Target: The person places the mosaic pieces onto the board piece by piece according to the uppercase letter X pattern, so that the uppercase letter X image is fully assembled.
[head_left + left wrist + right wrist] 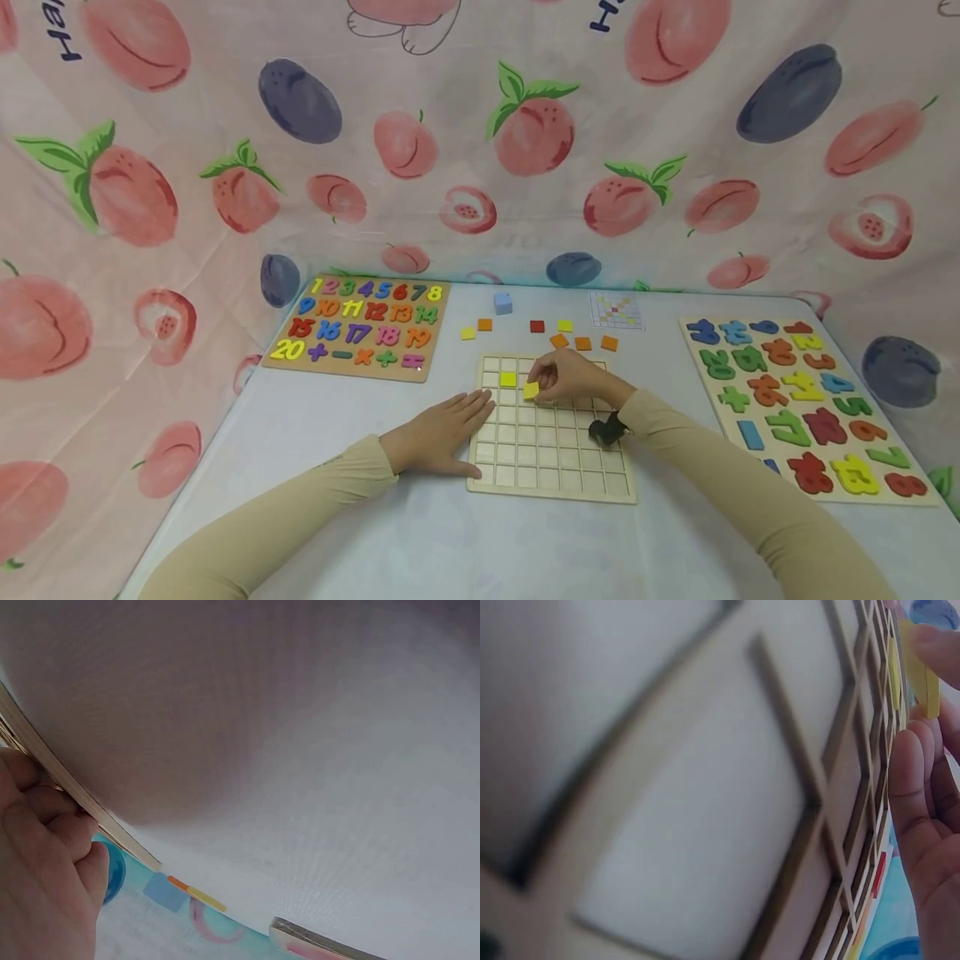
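A wooden grid board (pixel 549 458) lies flat on the table. My right hand (pixel 566 377) pinches a yellow square tile (pixel 531 390) by its edge over the upper part of the grid. That tile (pixel 921 671) stands tilted between thumb and fingers in the right wrist view. Another yellow tile (pixel 507 379) sits in a grid cell just to the left. My left hand (pixel 442 432) rests along the board's left edge, fingers extended. In the left wrist view, the left hand (pixel 49 847) touches the board's side (pixel 82 791); nothing is seen in its grasp.
Beyond the board lie loose orange tiles (pixel 583 343), a red tile (pixel 537 327), yellow tiles (pixel 566 326), a blue cube (pixel 502 303) and a printed pattern card (pixel 617 310). Number puzzle boards stand at left (pixel 360 374) and right (pixel 720 354). Fruit-printed cloth (pixel 450 75) hangs behind.
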`<state>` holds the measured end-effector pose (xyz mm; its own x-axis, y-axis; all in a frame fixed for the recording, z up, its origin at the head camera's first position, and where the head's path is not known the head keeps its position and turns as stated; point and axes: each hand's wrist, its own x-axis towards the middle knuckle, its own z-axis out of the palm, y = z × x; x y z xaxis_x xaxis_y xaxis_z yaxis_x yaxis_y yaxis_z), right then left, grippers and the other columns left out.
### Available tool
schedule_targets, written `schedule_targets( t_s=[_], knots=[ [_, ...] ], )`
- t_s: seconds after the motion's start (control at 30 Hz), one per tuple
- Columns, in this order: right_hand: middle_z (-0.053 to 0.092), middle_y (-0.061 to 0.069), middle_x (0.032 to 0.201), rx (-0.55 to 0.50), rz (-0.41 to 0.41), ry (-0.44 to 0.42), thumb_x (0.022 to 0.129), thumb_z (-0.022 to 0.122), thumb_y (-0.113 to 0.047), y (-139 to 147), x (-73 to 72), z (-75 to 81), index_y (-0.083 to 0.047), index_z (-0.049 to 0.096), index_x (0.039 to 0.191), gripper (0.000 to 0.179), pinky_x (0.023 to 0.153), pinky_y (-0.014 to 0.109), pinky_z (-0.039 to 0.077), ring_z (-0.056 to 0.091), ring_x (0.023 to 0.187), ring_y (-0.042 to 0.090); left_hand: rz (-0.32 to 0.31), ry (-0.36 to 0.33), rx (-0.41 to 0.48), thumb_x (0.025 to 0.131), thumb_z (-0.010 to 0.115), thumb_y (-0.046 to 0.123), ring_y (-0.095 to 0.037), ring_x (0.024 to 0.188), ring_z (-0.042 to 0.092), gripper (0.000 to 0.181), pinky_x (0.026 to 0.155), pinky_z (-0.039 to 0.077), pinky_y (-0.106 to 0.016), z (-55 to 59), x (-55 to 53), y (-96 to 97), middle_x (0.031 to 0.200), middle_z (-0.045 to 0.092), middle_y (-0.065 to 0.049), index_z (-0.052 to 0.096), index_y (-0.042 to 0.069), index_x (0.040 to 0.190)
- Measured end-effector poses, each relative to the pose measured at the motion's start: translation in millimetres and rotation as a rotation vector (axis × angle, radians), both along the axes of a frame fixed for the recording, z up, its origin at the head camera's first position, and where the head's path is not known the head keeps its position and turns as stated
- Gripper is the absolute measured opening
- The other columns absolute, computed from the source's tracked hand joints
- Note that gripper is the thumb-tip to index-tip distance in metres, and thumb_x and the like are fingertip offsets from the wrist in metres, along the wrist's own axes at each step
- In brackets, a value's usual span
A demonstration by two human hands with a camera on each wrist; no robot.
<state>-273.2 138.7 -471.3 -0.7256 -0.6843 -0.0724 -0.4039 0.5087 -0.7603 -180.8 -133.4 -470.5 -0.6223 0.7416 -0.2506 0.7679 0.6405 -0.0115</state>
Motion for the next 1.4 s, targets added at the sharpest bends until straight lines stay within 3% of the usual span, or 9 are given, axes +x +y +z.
schedule_targets(
  t_s=[0.57, 1.4],
  knots=[
    [0.064, 0.002, 0.079, 0.036, 0.020, -0.019, 0.074, 0.079, -0.011, -6, -1.5, -4.3, -0.008, 0.070, 0.089, 0.018, 0.063, 0.023, 0.052, 0.057, 0.068, 0.010, -0.022, 0.016, 0.034, 0.083, 0.045, 0.071, -0.025, 0.147, 0.013, 0.099, 0.120, 0.019, -0.037, -0.3, -0.7, -0.8, 0.158, 0.013, -0.013, 0.015, 0.003, 0.150],
    [0.066, 0.004, 0.081, 0.057, 0.013, -0.034, 0.070, 0.082, -0.015, -9, 0.4, 2.8, -0.008, 0.071, 0.089, 0.024, 0.064, 0.022, 0.052, 0.057, 0.070, 0.009, 0.007, -0.011, 0.013, 0.084, 0.042, 0.072, -0.022, 0.148, 0.009, 0.099, 0.121, 0.015, -0.035, -0.1, -0.9, 0.1, 0.159, 0.010, -0.010, 0.012, 0.006, 0.151]
  ],
)
